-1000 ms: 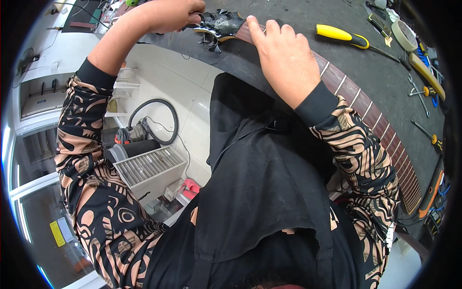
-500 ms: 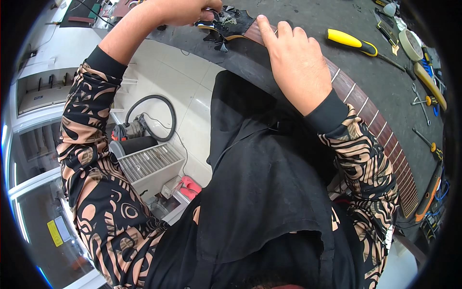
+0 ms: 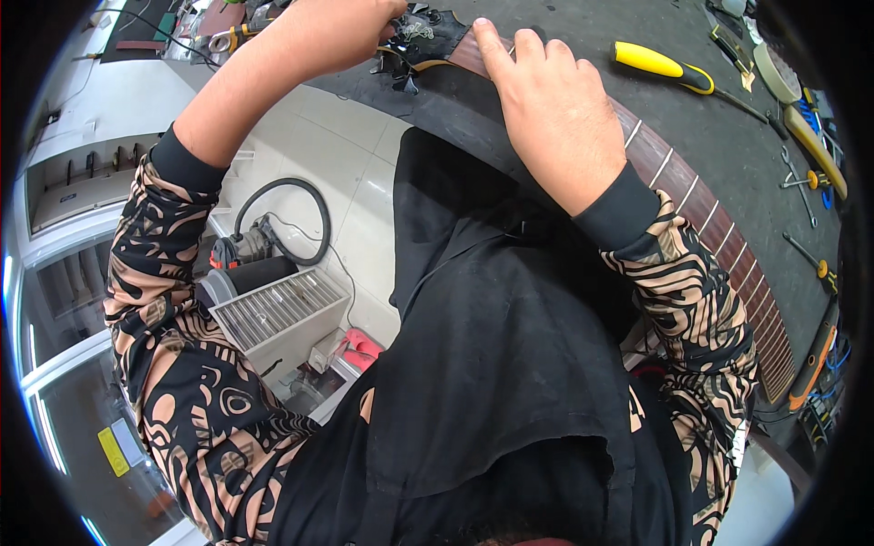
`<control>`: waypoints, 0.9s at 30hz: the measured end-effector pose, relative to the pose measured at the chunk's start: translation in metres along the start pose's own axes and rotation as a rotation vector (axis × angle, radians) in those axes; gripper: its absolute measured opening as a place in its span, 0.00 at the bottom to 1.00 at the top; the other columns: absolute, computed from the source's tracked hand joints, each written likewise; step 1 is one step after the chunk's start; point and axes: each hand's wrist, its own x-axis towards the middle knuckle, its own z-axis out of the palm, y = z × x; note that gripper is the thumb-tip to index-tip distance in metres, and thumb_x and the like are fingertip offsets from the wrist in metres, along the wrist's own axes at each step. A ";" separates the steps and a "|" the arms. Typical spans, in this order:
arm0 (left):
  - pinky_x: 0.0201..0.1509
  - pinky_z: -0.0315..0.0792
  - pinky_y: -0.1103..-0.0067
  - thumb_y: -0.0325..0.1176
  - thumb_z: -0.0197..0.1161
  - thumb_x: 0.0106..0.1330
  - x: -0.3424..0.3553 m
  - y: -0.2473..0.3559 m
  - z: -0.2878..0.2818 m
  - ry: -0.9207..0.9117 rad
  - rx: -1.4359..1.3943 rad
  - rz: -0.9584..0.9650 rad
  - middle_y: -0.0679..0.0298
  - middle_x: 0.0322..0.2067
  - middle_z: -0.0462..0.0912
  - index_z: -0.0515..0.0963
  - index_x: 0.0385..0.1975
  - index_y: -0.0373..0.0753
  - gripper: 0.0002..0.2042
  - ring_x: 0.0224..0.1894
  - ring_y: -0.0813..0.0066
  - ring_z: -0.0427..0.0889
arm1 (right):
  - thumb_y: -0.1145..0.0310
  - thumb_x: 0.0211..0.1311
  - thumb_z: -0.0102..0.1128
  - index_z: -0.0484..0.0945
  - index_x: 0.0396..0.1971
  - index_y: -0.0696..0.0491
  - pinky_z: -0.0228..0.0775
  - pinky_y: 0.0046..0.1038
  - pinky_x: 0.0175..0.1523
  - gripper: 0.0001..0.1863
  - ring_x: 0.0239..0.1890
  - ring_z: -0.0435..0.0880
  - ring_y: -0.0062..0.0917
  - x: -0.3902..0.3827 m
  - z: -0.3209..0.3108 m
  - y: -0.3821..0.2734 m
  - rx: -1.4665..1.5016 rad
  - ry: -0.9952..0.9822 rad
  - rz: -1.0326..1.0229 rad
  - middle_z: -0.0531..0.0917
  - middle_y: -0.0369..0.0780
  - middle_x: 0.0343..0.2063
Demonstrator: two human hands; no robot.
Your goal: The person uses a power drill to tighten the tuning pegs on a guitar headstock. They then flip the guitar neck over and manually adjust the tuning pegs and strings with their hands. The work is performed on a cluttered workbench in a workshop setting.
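A guitar neck (image 3: pixel 678 177) with a dark fretboard curves along the near edge of the bench. Its black headstock (image 3: pixel 442 35) lies at the top centre, with black tuning pegs (image 3: pixel 403 84) along the near side. My left hand (image 3: pixel 341 35) is at the headstock's left end, fingers closed at a tuning peg there; the fingertips are partly hidden. Flat across the neck just below the headstock rests my right hand (image 3: pixel 560 109), its fingers spread and the index finger stretched toward the nut end. It presses on the neck without wrapping round it.
On the dark bench (image 3: pixel 583 23) lie a yellow-handled screwdriver (image 3: pixel 648 60), a tape roll (image 3: pixel 776 75), wrenches (image 3: pixel 799 187) and an orange-handled tool (image 3: pixel 813 364). A vacuum cleaner (image 3: pixel 244 247) with a black hose and a slotted white box (image 3: pixel 282 309) stand on the floor.
My left hand has shifted slightly left at the headstock, and its wrist has turned. The view has moved a little; my right hand keeps its place on the neck.
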 end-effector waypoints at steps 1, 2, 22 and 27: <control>0.47 0.82 0.55 0.35 0.65 0.70 -0.004 0.000 0.001 -0.018 -0.024 -0.018 0.44 0.33 0.89 0.84 0.43 0.35 0.10 0.41 0.42 0.90 | 0.65 0.71 0.65 0.76 0.72 0.48 0.81 0.31 0.43 0.29 0.43 0.88 0.29 0.001 0.002 -0.002 0.005 0.003 -0.009 0.84 0.39 0.43; 0.48 0.82 0.55 0.34 0.65 0.69 -0.008 0.000 0.002 -0.036 -0.047 -0.034 0.43 0.33 0.89 0.84 0.43 0.35 0.10 0.41 0.41 0.90 | 0.65 0.71 0.64 0.76 0.72 0.48 0.81 0.31 0.43 0.29 0.43 0.88 0.28 0.001 0.003 -0.003 0.010 0.005 -0.017 0.84 0.39 0.43; 0.51 0.80 0.58 0.19 0.61 0.65 -0.011 -0.004 -0.023 -0.125 -0.225 0.162 0.40 0.39 0.89 0.83 0.64 0.34 0.25 0.43 0.41 0.87 | 0.66 0.73 0.54 0.78 0.68 0.53 0.74 0.31 0.45 0.25 0.42 0.82 0.28 0.000 -0.021 0.000 0.063 -0.057 0.000 0.81 0.37 0.40; 0.51 0.80 0.57 0.22 0.60 0.69 -0.005 -0.011 -0.010 -0.165 -0.186 0.090 0.40 0.39 0.89 0.83 0.62 0.35 0.22 0.43 0.40 0.88 | 0.65 0.73 0.54 0.78 0.68 0.53 0.74 0.31 0.45 0.25 0.42 0.82 0.28 -0.001 -0.022 0.000 0.050 -0.017 -0.008 0.81 0.37 0.40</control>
